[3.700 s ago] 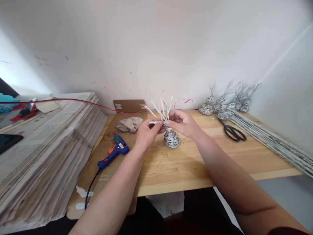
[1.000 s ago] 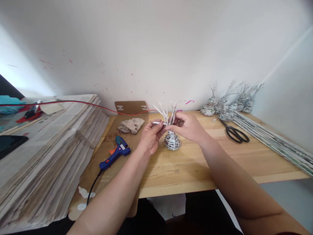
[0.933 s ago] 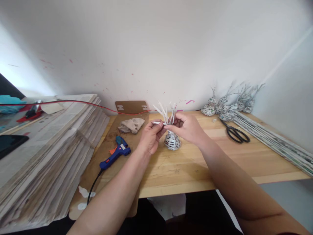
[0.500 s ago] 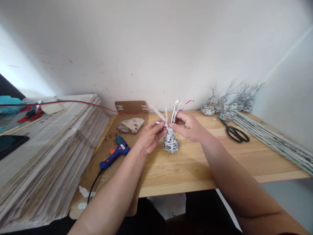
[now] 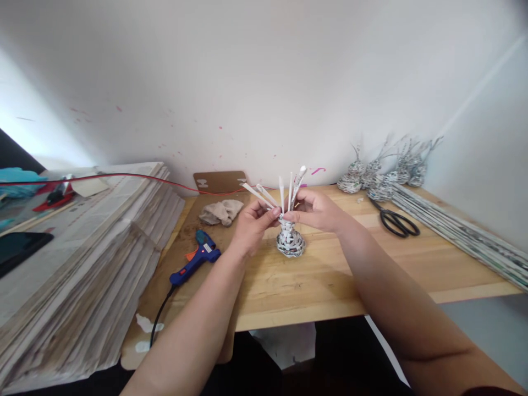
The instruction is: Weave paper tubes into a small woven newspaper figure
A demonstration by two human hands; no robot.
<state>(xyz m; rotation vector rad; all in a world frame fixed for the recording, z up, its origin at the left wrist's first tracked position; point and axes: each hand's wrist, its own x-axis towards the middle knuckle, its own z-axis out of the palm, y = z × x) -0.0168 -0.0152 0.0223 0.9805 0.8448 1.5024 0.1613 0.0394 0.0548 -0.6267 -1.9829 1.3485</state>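
A small woven vase of rolled newspaper strips (image 5: pixel 291 242) stands upright on the wooden table, round at the bottom and narrow at the neck. Several paper sticks (image 5: pixel 282 192) fan up out of its neck. My left hand (image 5: pixel 254 224) pinches the neck from the left, thumb and fingers closed at the base of the sticks. From the right, my right hand (image 5: pixel 315 210) is closed around the neck and the right-hand sticks, its thumb pressing at the rim. The fingertips behind the weave are hidden.
A blue glue gun (image 5: pixel 196 258) and a crumpled cloth (image 5: pixel 221 212) lie on a brown board (image 5: pixel 181 313). Stacked newspapers (image 5: pixel 103 264) rise at the left. Black scissors (image 5: pixel 398 223), long paper rolls (image 5: pixel 454 231) and several woven pieces (image 5: pixel 350 177) are at the right.
Sticks on the left now lean further outward, and more separate sticks show. My left hand has shifted slightly at the neck; the vase stands almost where it was.
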